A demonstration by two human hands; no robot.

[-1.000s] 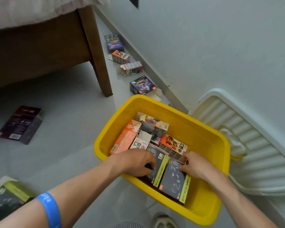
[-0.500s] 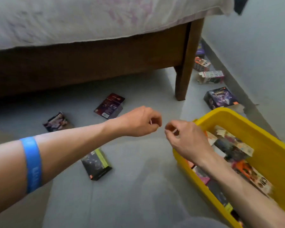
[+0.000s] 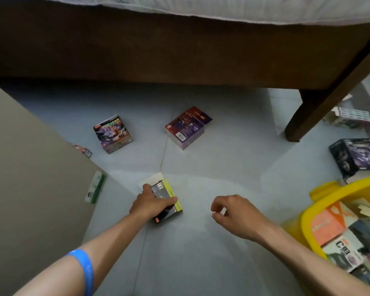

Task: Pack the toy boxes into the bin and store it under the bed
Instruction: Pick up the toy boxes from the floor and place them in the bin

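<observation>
My left hand grips a black and lime toy box that lies on the grey floor, its white flap open at the far end. My right hand hovers to the right of it with loosely curled fingers and holds nothing. The yellow bin sits at the lower right with several toy boxes inside. Loose boxes lie on the floor: a purple and orange one, a dark red and purple one, a black and purple one by the bin.
The brown bed frame spans the top, its leg at the right. A white patterned box lies behind the leg. A beige panel fills the left, with a green and white box and a small red box at its edge.
Both hands left the bin. The view swung left to the floor by the bed. My left hand reached down and took hold of the black and lime box.
</observation>
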